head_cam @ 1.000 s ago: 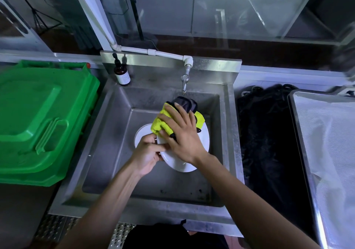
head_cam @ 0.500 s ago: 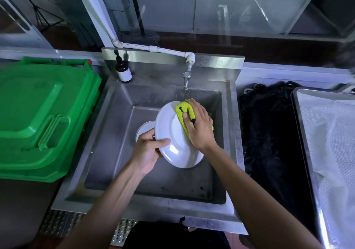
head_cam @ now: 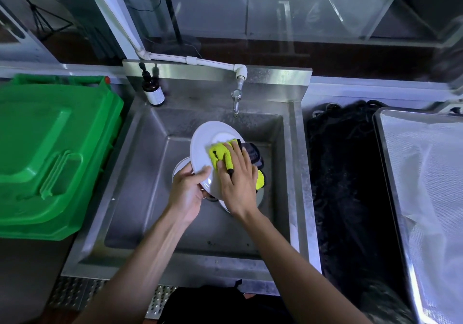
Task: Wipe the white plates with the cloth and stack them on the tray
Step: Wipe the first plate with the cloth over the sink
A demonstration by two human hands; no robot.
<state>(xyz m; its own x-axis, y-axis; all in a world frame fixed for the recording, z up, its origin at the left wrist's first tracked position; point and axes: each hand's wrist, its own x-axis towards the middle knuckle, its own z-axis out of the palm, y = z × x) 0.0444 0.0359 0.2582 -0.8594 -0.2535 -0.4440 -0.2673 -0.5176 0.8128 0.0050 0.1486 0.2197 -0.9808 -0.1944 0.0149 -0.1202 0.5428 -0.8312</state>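
A white plate (head_cam: 204, 143) is held tilted over the steel sink (head_cam: 150, 173). My left hand (head_cam: 186, 191) grips its lower left rim, thumb on the face. My right hand (head_cam: 236, 181) presses a yellow and dark grey cloth (head_cam: 220, 156) flat against the plate's right half, fingers spread over it. Part of the cloth hangs behind the plate's right edge. More white plates (head_cam: 179, 168) lie in the sink under the held one, mostly hidden. The metal tray (head_cam: 385, 153), lined with white material, sits at the far right.
A green bin lid (head_cam: 50, 153) fills the left side. A dark bottle (head_cam: 152, 91) stands on the sink's back left corner. The tap (head_cam: 236, 98) hangs over the basin. A black mat (head_cam: 345, 186) lies between sink and tray.
The plate has turned from face-down to tilted up. The cloth and my right hand moved from its upper right edge down onto the middle of its face.
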